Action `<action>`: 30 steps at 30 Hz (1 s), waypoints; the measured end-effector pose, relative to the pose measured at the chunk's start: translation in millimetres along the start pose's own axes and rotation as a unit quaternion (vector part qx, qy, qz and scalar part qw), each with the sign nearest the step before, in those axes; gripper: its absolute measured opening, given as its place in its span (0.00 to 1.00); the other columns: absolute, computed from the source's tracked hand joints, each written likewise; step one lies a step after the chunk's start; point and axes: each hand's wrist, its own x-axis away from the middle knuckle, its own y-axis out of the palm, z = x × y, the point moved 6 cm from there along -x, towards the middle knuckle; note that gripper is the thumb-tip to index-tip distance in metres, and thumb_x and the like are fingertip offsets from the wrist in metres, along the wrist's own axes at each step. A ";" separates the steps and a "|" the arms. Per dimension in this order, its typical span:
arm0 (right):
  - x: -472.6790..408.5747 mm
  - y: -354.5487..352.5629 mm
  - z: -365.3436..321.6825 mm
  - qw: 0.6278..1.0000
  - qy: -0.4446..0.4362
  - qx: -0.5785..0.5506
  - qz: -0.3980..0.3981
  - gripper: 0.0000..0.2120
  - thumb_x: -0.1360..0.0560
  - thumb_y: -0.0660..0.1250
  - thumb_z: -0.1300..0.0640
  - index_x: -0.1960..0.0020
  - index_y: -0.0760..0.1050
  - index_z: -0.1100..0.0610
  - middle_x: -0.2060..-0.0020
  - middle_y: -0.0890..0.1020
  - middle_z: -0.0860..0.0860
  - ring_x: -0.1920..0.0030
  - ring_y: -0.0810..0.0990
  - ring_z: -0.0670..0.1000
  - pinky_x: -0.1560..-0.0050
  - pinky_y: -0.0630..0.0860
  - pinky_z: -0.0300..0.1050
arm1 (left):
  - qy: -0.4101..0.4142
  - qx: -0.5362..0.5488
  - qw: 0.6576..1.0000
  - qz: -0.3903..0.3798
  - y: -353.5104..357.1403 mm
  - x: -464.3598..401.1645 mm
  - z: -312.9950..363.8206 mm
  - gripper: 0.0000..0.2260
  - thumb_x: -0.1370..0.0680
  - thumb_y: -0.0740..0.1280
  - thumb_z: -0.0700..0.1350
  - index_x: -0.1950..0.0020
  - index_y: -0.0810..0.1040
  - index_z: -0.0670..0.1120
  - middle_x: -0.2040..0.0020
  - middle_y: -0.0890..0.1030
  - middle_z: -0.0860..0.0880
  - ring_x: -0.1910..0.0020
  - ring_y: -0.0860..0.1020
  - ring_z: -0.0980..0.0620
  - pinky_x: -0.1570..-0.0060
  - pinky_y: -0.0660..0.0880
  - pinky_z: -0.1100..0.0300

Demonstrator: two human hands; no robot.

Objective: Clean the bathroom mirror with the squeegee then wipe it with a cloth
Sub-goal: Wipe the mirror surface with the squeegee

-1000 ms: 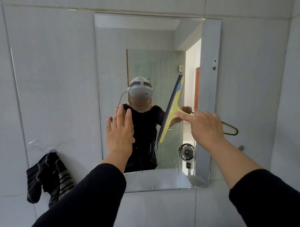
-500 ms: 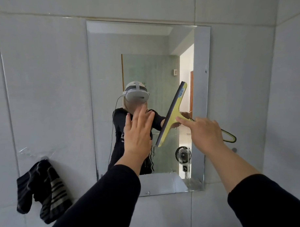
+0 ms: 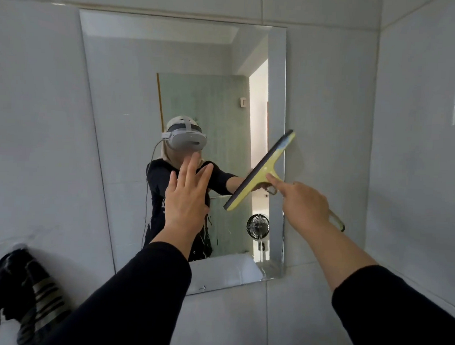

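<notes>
The mirror (image 3: 136, 97) is fixed to the tiled wall (image 3: 42, 114); water runs and streaks show on its lower part, near the reflected fan. The right hand (image 3: 306, 203) grips the squeegee (image 3: 262, 171) by its handle, fingers curled round it and the forefinger laid straight along the neck toward the head. The blade lies tilted across the mirror's right edge, its upper end over the wall; whether the rubber touches the glass cannot be told. The left hand (image 3: 188, 194) is raised flat before the glass, fingers straight and slightly spread, holding nothing; contact with the glass cannot be confirmed. The cloth (image 3: 23, 294), dark with stripes, hangs on the wall at lower left, well apart from both hands. Judgement: the squeegee stage is in hand; the cloth stage is not begun. The squeegee appears light and stiff, a plastic body with a soft rubber edge; hold it at the handle, where it is held now. A wet handle may slip. The glass is hard, slick and breakable; even, moderate pressure is advised.
</notes>
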 end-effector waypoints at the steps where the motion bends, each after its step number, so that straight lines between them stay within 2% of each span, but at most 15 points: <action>1: 4.2 4.4 3.5 0.999 0.025 -0.027 -0.014 0.36 0.23 0.52 0.67 0.29 0.55 0.31 0.57 0.75 0.52 0.60 0.72 0.55 0.59 0.68 0.47 | -0.001 0.000 1.000 -0.002 0.5 0.0 -0.3 0.42 0.26 0.70 0.50 0.23 0.44 0.52 0.22 0.37 0.45 0.23 0.38 0.45 0.25 0.49 0.45; 4: 16.5 12.1 6.6 0.991 0.085 -0.087 -0.047 0.32 0.21 0.51 0.65 0.28 0.55 0.31 0.45 0.80 0.54 0.54 0.77 0.57 0.58 0.64 0.44 | -0.001 0.004 1.000 -0.004 0.1 0.2 -0.4 0.42 0.27 0.70 0.49 0.23 0.44 0.52 0.22 0.37 0.45 0.23 0.38 0.45 0.25 0.48 0.45; 7: 26.1 20.2 -0.2 0.978 0.127 -0.156 -0.055 0.29 0.19 0.52 0.63 0.27 0.57 0.35 0.42 0.80 0.53 0.64 0.71 0.52 0.69 0.63 0.41 | 0.000 0.002 1.000 -0.007 -1.1 1.3 0.2 0.42 0.26 0.70 0.49 0.23 0.44 0.52 0.22 0.37 0.45 0.23 0.38 0.45 0.25 0.48 0.46; 9: 32.3 30.1 -1.7 0.964 0.163 -0.202 -0.055 0.27 0.19 0.51 0.62 0.27 0.58 0.37 0.44 0.80 0.54 0.69 0.67 0.48 0.72 0.61 0.41 | 0.000 0.005 1.000 -0.005 -1.6 1.6 0.7 0.42 0.26 0.70 0.49 0.23 0.44 0.52 0.22 0.38 0.45 0.23 0.38 0.45 0.25 0.47 0.46; 11: 37.1 40.3 -5.1 0.950 0.184 -0.247 -0.054 0.26 0.19 0.50 0.62 0.26 0.58 0.39 0.48 0.79 0.54 0.69 0.67 0.45 0.73 0.62 0.40 | -0.001 0.007 1.000 -0.005 -0.9 1.9 0.6 0.42 0.26 0.70 0.49 0.23 0.44 0.52 0.22 0.38 0.45 0.23 0.38 0.46 0.25 0.47 0.46; 15: 40.2 51.0 -17.9 0.921 0.213 -0.324 -0.041 0.24 0.19 0.50 0.61 0.25 0.59 0.43 0.56 0.75 0.51 0.68 0.68 0.47 0.71 0.64 0.39 | 0.004 0.007 1.000 -0.002 0.8 1.4 -0.8 0.42 0.26 0.70 0.49 0.22 0.44 0.52 0.22 0.38 0.45 0.23 0.38 0.46 0.25 0.48 0.46; 17: 43.6 56.2 -23.1 0.902 0.236 -0.359 -0.038 0.24 0.18 0.49 0.61 0.25 0.59 0.44 0.55 0.74 0.50 0.69 0.69 0.45 0.72 0.64 0.38 | 0.007 0.002 1.000 -0.001 1.7 0.8 -1.4 0.41 0.26 0.69 0.50 0.22 0.44 0.52 0.22 0.38 0.45 0.23 0.39 0.45 0.25 0.48 0.46; 20: 51.7 63.7 -28.2 0.871 0.264 -0.413 -0.039 0.25 0.19 0.49 0.63 0.25 0.59 0.44 0.46 0.78 0.53 0.69 0.71 0.46 0.74 0.66 0.40 | 0.016 -0.023 0.999 0.020 0.3 6.7 -4.1 0.40 0.25 0.67 0.53 0.22 0.43 0.51 0.22 0.38 0.44 0.23 0.39 0.45 0.25 0.47 0.44; 23: 56.7 68.9 -33.8 0.831 0.303 -0.465 -0.041 0.27 0.20 0.49 0.65 0.26 0.59 0.42 0.37 0.75 0.53 0.67 0.73 0.50 0.68 0.78 0.48 | -0.001 -0.030 0.999 0.017 0.5 26.0 -19.8 0.42 0.26 0.66 0.56 0.23 0.42 0.52 0.23 0.37 0.43 0.23 0.38 0.44 0.25 0.45 0.42; 26: 62.5 75.3 -47.5 0.772 0.359 -0.522 -0.055 0.27 0.20 0.49 0.64 0.26 0.59 0.41 0.34 0.72 0.52 0.68 0.73 0.51 0.69 0.80 0.49 | -0.036 -0.032 0.999 -0.009 1.0 47.8 -44.6 0.45 0.28 0.69 0.58 0.22 0.41 0.51 0.23 0.37 0.43 0.23 0.39 0.43 0.27 0.42 0.42; 30: 68.1 81.3 -69.7 0.753 0.362 -0.547 -0.058 0.30 0.20 0.49 0.67 0.25 0.56 0.40 0.33 0.71 0.53 0.74 0.73 0.52 0.70 0.81 0.51 | -0.068 -0.035 0.997 -0.029 1.6 63.4 -74.0 0.46 0.28 0.69 0.58 0.23 0.40 0.52 0.23 0.35 0.43 0.23 0.40 0.43 0.27 0.42 0.42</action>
